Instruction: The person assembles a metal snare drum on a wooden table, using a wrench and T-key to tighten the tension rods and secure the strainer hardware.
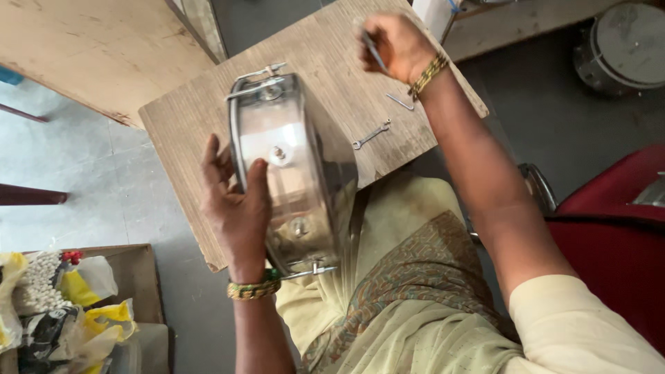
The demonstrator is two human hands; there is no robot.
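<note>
On a small wooden table seen from above, a person steadies a shiny steel drum shell on its edge, its near rim resting toward the lap and its far rim over the middle of the board. The left hand is clasped on the shell's left side, thumb pressed on the polished wall and fingers wrapped over the rim beside a small bolt. The right hand, at the far edge of the table, is closed around a thin metal tool, held like a pen and raised just off the wood. A small spanner lies flat on the table to the right of the shell, and a short metal rod lies just beyond it, near the right wrist. Both wrists carry beaded bangles. At the near left, a cardboard box on the floor holds plastic bags and white beads. At the far right stands another round metal drum, and a red seat sits at the right.
</note>
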